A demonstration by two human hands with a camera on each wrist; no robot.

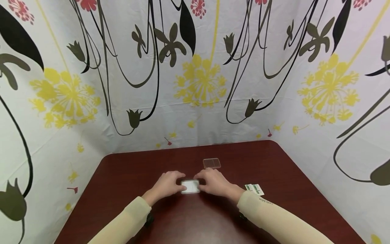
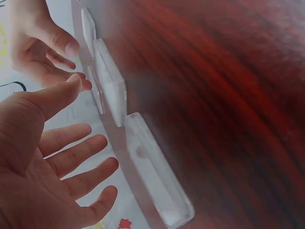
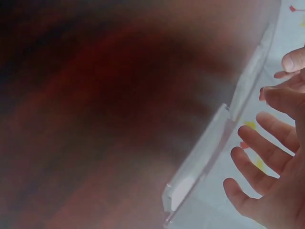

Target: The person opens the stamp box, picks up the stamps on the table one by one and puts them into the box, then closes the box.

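A small clear case with white contents [image 1: 190, 186] lies flat on the table between the two hands. My left hand [image 1: 164, 184] is at its left edge, and my right hand [image 1: 215, 183] is at its right edge. In the left wrist view the left hand [image 2: 35, 162] has its fingers loosely spread, with nothing in its grasp. In the right wrist view the fingers of the right hand [image 3: 279, 174] are likewise apart and hold nothing. A long clear case [image 2: 157, 171] stands nearest the left hand there; a white case [image 2: 110, 81] is farther off.
Beyond the hands a thin clear lid [image 1: 211, 163] lies on the dark red-brown table [image 1: 189, 223]. White packets with green print [image 1: 254, 189] lie beside the right forearm. A patterned cloth [image 1: 195, 128] hangs around the table's back and sides.
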